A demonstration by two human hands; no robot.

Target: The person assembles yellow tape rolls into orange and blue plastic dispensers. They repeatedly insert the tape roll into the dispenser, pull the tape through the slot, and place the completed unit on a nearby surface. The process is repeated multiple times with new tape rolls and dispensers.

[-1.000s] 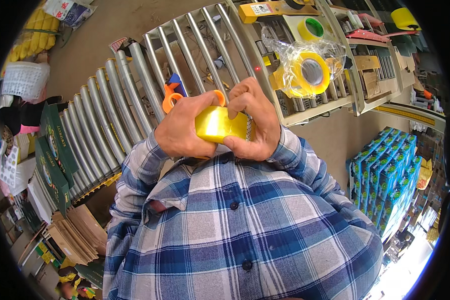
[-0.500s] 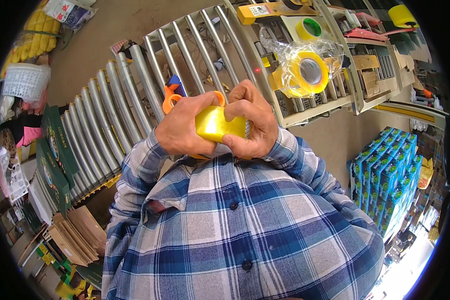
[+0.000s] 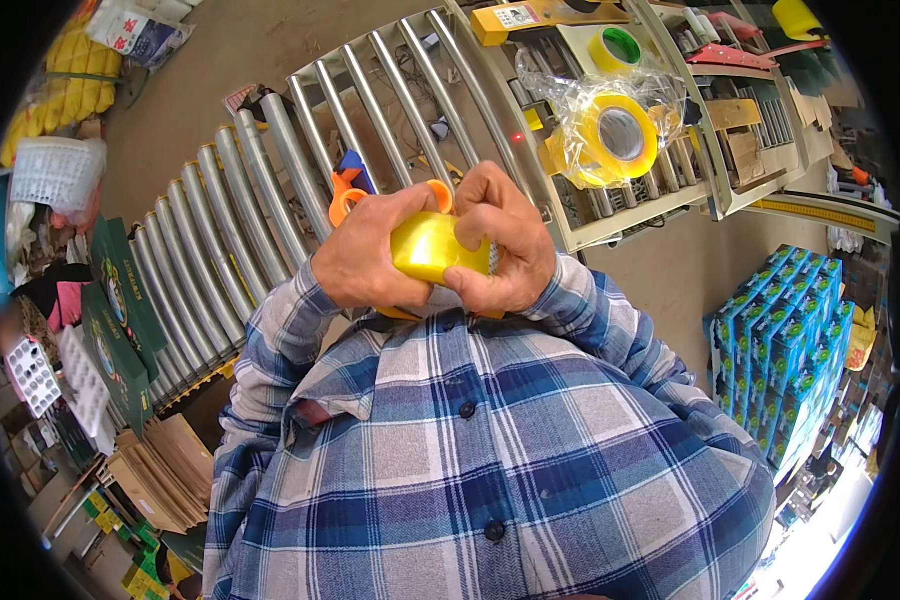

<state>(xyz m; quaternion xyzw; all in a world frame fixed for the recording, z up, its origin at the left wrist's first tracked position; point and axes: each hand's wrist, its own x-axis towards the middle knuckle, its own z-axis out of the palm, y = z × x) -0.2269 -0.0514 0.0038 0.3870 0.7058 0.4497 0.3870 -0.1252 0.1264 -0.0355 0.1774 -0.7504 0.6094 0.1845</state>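
The yellow tape roll (image 3: 432, 246) sits high against the person's chest, cupped between both hands over the blue plaid shirt (image 3: 490, 450). The left hand (image 3: 365, 262) curls around its 9 o'clock side, fingers closed on the rim; the right hand (image 3: 505, 250) grips the 3 o'clock side, thumb pressed onto the roll's face. To my eye the fingers are picking for the loose end of the tape, so this looks like the start of the job: the next move calls for a nail under that edge and a steady peel. Orange-handled scissors (image 3: 348, 200) lie on the roller conveyor (image 3: 220, 230) just past the knuckles, at 11 o'clock. More bagged yellow tape rolls (image 3: 615, 135) rest at 1 o'clock.
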